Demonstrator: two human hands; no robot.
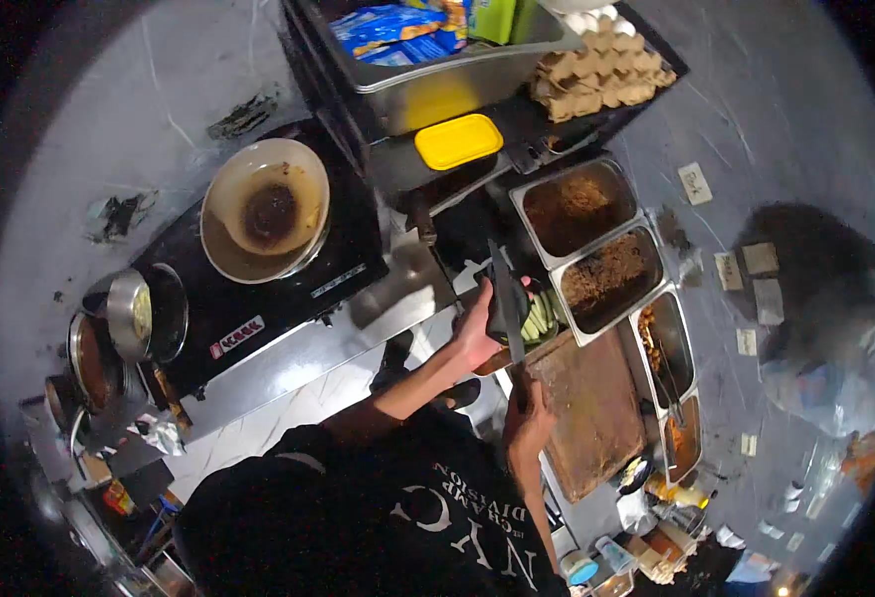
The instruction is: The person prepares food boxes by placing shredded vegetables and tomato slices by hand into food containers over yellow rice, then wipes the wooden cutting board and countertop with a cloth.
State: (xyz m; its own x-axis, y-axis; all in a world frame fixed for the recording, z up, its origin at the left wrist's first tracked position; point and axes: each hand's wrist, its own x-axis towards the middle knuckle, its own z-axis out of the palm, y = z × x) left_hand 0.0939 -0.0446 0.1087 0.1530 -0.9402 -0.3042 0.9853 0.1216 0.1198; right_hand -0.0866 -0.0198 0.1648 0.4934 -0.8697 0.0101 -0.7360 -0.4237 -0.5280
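Observation:
A long-bladed knife [506, 289] points away from me, its handle in my right hand [530, 413], whose fingers are wrapped round it. My left hand [475, 328] is just left of the blade, against the side of a dark container; its fingers are partly hidden, and I cannot make out what they hold. Green sliced vegetables [537, 314] lie just right of the blade, with a small pink piece beside them. Near my right hand is a worn brown cutting board [591, 413].
Metal trays of food [611, 274] stand to the right. A stained pan [265, 211] sits on the black cooktop [283, 318] at the left. Behind are a steel bin [437, 92], a yellow lid [459, 141] and egg cartons [601, 75]. Bottles stand at the lower right.

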